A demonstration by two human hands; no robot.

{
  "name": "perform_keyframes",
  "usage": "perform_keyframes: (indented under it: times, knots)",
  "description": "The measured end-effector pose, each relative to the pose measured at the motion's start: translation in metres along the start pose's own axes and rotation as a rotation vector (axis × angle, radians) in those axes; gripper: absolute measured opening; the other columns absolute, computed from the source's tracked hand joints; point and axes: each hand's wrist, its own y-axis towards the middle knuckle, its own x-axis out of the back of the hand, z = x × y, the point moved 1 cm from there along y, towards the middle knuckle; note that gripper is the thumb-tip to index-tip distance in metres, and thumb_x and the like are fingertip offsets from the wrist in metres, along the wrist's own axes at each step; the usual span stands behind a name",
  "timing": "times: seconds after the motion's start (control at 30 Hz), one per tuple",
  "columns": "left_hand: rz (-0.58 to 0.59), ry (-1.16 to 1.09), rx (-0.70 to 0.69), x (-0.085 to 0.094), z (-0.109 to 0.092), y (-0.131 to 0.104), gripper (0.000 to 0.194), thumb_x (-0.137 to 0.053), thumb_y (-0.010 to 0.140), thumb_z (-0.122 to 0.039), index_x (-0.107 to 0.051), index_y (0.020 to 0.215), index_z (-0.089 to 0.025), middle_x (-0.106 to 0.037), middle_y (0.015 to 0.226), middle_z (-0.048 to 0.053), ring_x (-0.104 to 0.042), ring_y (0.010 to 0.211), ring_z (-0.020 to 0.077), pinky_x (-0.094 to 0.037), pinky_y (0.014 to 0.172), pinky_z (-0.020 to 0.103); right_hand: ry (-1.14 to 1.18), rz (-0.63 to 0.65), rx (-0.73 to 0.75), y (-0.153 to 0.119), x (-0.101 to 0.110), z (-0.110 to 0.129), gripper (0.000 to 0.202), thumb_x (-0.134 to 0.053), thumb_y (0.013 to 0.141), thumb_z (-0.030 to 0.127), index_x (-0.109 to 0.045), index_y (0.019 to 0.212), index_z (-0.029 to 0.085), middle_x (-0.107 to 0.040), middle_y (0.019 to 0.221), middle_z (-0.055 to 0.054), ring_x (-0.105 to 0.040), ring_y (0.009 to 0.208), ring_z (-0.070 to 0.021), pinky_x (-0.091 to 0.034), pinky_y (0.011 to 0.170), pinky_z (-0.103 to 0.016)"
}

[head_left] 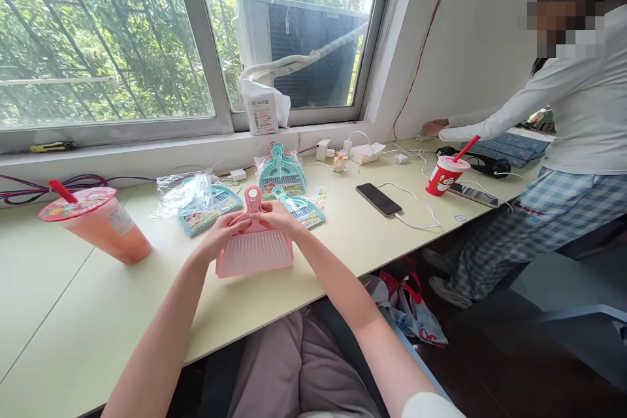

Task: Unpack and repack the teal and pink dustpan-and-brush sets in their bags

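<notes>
A pink mini dustpan with a brush nested in it (255,249) lies on the pale desk (73,320) in front of me. My left hand (223,232) grips its left side near the handle. My right hand (278,215) holds the handle from the right. Both hands are closed on it. Just behind it lie teal dustpan sets in clear wrappers (281,173), another teal set (300,208) beside my right hand, and an opened wrapper over a further set (193,199).
An orange drink with a red straw (100,225) stands at the left. A black phone on a white cable (378,199), chargers (365,152) and a red cup (445,175) lie to the right. Another person (563,144) leans over the desk's far right end.
</notes>
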Motion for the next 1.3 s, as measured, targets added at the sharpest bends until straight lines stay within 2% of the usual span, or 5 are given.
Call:
perform_keyframes:
  times: [0.47,0.7,0.87,1.07,1.3]
  knots:
    - [0.047,0.013,-0.022,-0.007,0.002,-0.001,0.04,-0.071,0.076,-0.055,-0.064,0.089,-0.018,-0.052,0.074,0.0,-0.05,0.064,0.0145,-0.038,0.056,0.025,-0.142,-0.024,-0.093,-0.003,0.003,0.004,0.031,-0.078,0.074,0.044,-0.071,0.078,0.014,-0.061,0.064,0.001,-0.054,0.064,-0.0132,-0.044,0.061,-0.024]
    - [0.028,-0.013,-0.012,-0.01,0.006,0.002,0.039,-0.073,0.076,-0.053,-0.065,0.091,-0.018,-0.055,0.074,0.0,-0.053,0.063,0.0144,-0.039,0.055,0.024,-0.014,0.054,-0.08,-0.009,0.01,0.011,0.03,-0.069,0.086,0.045,-0.071,0.088,0.014,-0.07,0.084,-0.004,-0.061,0.076,-0.0144,-0.048,0.068,-0.024]
    - [0.109,-0.056,0.067,-0.011,0.012,0.003,0.046,-0.072,0.077,-0.053,-0.067,0.109,-0.02,-0.066,0.086,0.006,-0.061,0.07,0.0186,-0.045,0.057,0.026,0.038,-0.082,-0.081,-0.002,0.012,0.002,0.019,-0.076,0.076,0.022,-0.07,0.091,0.014,-0.072,0.091,-0.005,-0.065,0.081,-0.0146,-0.05,0.069,-0.022]
    - [0.193,0.008,-0.014,-0.008,0.015,0.005,0.059,-0.083,0.067,-0.044,-0.068,0.119,-0.021,-0.07,0.108,0.009,-0.065,0.096,0.0254,-0.052,0.073,0.029,0.02,-0.124,-0.112,0.0,0.016,-0.003,0.016,-0.076,0.07,0.02,-0.071,0.085,0.014,-0.072,0.082,-0.004,-0.065,0.072,-0.0153,-0.053,0.069,-0.026]
    - [0.218,0.043,0.01,-0.007,0.024,0.008,0.063,-0.081,0.068,-0.045,-0.067,0.123,-0.019,-0.07,0.112,0.01,-0.064,0.097,0.0264,-0.051,0.073,0.03,-0.054,-0.164,-0.12,0.002,0.017,-0.009,0.013,-0.072,0.069,0.018,-0.07,0.081,0.013,-0.071,0.082,-0.005,-0.065,0.075,-0.0166,-0.053,0.07,-0.027]
